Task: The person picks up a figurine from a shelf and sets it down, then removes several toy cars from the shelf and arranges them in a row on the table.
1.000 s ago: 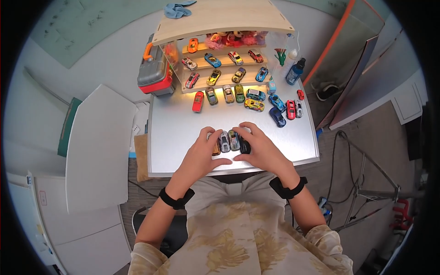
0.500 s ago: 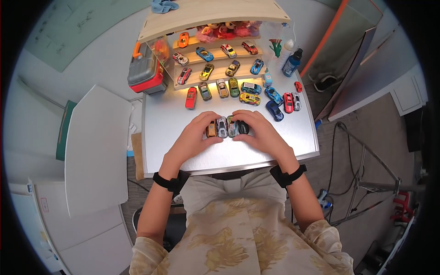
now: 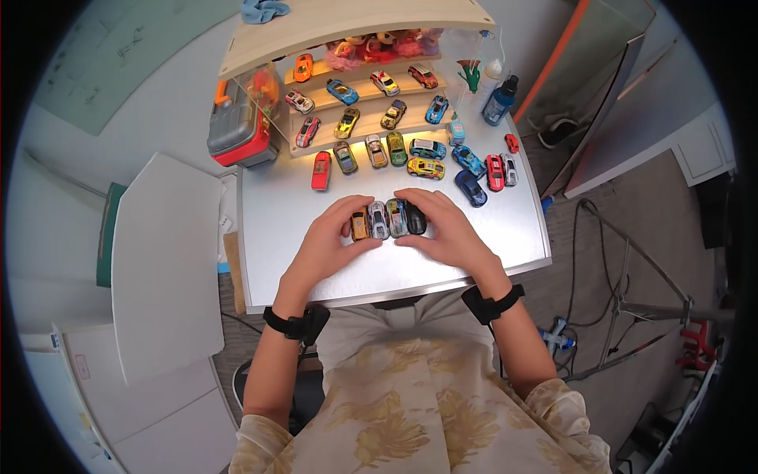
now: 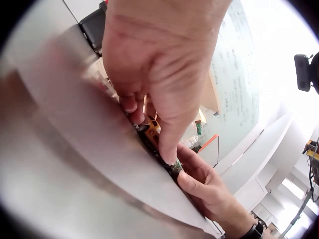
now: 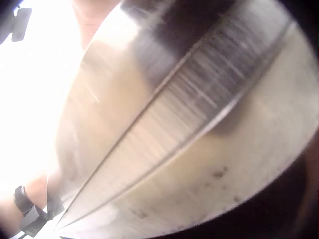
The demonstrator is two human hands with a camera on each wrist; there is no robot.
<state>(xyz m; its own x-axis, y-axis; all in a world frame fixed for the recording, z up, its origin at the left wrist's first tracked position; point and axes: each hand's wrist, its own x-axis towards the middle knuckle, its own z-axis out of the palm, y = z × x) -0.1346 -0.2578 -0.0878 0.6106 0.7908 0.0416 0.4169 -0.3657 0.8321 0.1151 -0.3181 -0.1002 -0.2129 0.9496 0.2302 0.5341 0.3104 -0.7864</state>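
Four-wheeled toy cars stand side by side in a row between the two hands: an orange toy car point(image 3: 360, 225), a silver toy car point(image 3: 378, 220), a green toy car point(image 3: 396, 218) and a black toy car point(image 3: 415, 222). From the left, the left hand point(image 3: 330, 239) holds the orange and silver ones, fingers over their far ends and thumb at the near ends. The right hand point(image 3: 448, 229) grips the green and black ones likewise from the other side. In the left wrist view the orange car's side shows under the left palm. The right wrist view shows mainly the metal table edge.
Behind the row, more toy cars, among them a red car point(image 3: 320, 171) and a dark blue car point(image 3: 471, 189), stand on the metal table point(image 3: 276, 261). A wooden tiered shelf point(image 3: 371, 126) holds others. A toolbox point(image 3: 243, 133) is left, a blue bottle point(image 3: 499, 103) right.
Both thumbs have come in against the near ends of the cars. The hands and the row have moved away from the table's front edge. The head view has shifted slightly.
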